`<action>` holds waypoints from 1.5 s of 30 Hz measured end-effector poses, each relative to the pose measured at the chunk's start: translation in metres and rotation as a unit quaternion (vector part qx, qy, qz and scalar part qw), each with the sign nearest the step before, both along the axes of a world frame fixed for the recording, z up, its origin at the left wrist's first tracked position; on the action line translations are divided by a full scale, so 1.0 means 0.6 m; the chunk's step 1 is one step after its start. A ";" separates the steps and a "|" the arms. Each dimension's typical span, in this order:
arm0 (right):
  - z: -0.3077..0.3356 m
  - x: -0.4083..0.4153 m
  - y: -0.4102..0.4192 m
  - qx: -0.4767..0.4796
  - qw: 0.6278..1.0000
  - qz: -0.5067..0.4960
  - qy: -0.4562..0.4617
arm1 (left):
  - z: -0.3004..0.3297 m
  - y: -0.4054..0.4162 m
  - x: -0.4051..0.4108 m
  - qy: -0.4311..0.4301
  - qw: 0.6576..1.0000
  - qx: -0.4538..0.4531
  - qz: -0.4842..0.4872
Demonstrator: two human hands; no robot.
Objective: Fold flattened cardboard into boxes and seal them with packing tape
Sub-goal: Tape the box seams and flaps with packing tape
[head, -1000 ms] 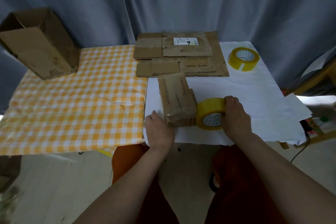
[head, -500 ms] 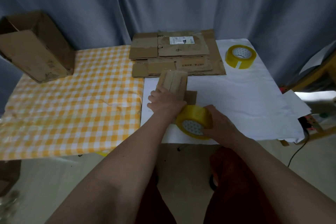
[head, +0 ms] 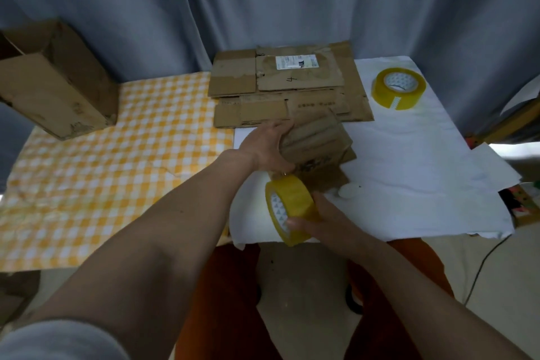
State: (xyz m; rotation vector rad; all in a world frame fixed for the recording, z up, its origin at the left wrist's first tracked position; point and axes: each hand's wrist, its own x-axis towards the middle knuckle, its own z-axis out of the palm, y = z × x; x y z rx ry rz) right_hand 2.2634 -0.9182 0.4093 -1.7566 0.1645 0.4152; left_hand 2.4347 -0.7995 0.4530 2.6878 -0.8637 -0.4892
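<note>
A small brown cardboard box (head: 317, 143) lies on the white sheet near the middle of the table, its top striped with tape. My left hand (head: 267, 149) grips the box's left end, fingers over the top and thumb at the near side. My right hand (head: 324, 221) holds a yellow roll of packing tape (head: 292, 209) just in front of the box, close to the table's near edge. A short strip of tape runs from the roll up to the box's near corner.
Flattened cardboard sheets (head: 289, 88) are stacked at the back centre. A second yellow tape roll (head: 399, 88) lies at the back right. An open cardboard box (head: 55, 82) lies on its side on the yellow checked cloth (head: 117, 172) at the left. A small white disc (head: 347, 191) lies right of the roll.
My left hand moved from the box's near end to its left end, and the box turned crosswise. My right hand brought the tape roll from the box's right side to its near front.
</note>
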 end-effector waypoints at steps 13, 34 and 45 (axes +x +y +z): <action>-0.006 0.031 0.018 0.058 0.998 -0.005 0.039 | -0.012 0.031 -0.048 -0.038 0.942 -0.264 0.202; -0.090 0.039 -0.129 -0.470 0.881 -0.042 -0.035 | -0.105 0.027 -0.129 0.292 0.662 -0.435 0.536; 0.014 0.066 -0.066 -0.085 0.983 -0.135 -0.093 | -0.118 0.026 -0.132 0.294 0.647 -0.457 0.535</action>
